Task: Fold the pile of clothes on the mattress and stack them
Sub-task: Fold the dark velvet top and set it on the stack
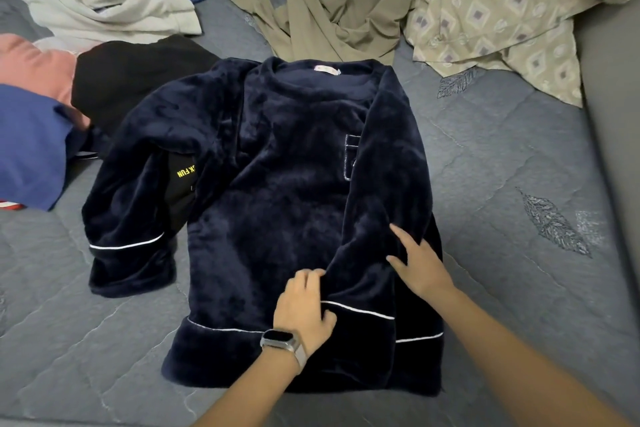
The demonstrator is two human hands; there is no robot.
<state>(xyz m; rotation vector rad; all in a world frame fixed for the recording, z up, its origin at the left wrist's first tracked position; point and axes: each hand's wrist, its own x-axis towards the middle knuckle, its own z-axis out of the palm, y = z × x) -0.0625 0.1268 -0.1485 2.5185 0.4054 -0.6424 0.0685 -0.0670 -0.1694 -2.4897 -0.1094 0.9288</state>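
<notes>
A dark navy fleece top (277, 191) with white piping lies spread flat on the grey quilted mattress (502, 166), collar away from me. Its right sleeve is folded inward over the body. My left hand (304, 305), with a watch on the wrist, grips the folded sleeve near its cuff, fingers curled into the fabric. My right hand (419, 263) rests flat on the same sleeve a little farther right, fingers spread. The left sleeve lies out to the side over a black garment with yellow letters (180, 184).
At the left lie a blue cloth (31, 146), a pink one (38, 69), a black one (131, 76) and a crumpled white garment (104, 0). Olive trousers (329, 10) and a patterned beige shirt (502, 10) lie at the back. A grey wall (613, 114) borders the right.
</notes>
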